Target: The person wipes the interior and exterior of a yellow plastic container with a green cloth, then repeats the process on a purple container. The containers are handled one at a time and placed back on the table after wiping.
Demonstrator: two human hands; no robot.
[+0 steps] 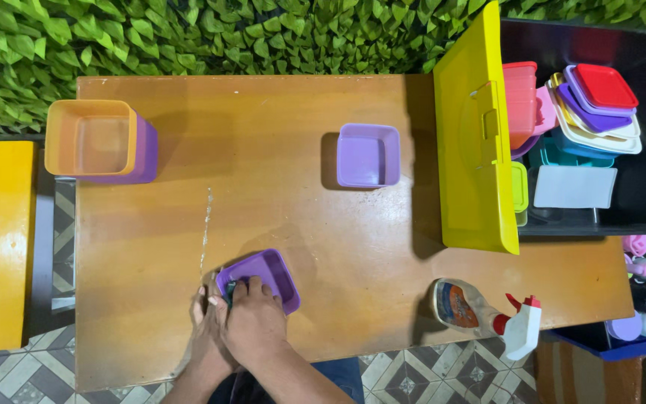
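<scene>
a: entry, head view. what do the hands hold?

b: right hand [254, 323] lies over the near corner of a small purple square container [263, 275] at the table's near edge, fingers curled down onto a dark green bit, maybe a cloth or sponge [229, 290]. most of it is under the fingers; cannot tell which.

a: left hand?

b: left hand [205, 340] is tucked beside and partly under the right, at the container's left corner. its fingers are mostly hidden. cannot tell if they grip or just brace.

a: container state?

b: open side up, tilted toward the camera. near rim covered by the hands; inside partly visible.

a: other items on the wooden table [151, 239]?

b: second purple square container [368, 155], upright, well apart toward the far edge. an orange tub nested in a purple tub [101, 141] at the far left corner. a spray bottle [480, 313] lies on its side at the near right, red-and-white trigger past the table edge.

a: right side?

b: a yellow lid [475, 142] stands open on a dark bin [637, 202] of stacked lids and boxes; its contents are partly blocked by the lid. coloured items at lower right are cut off by the frame edge.
</scene>
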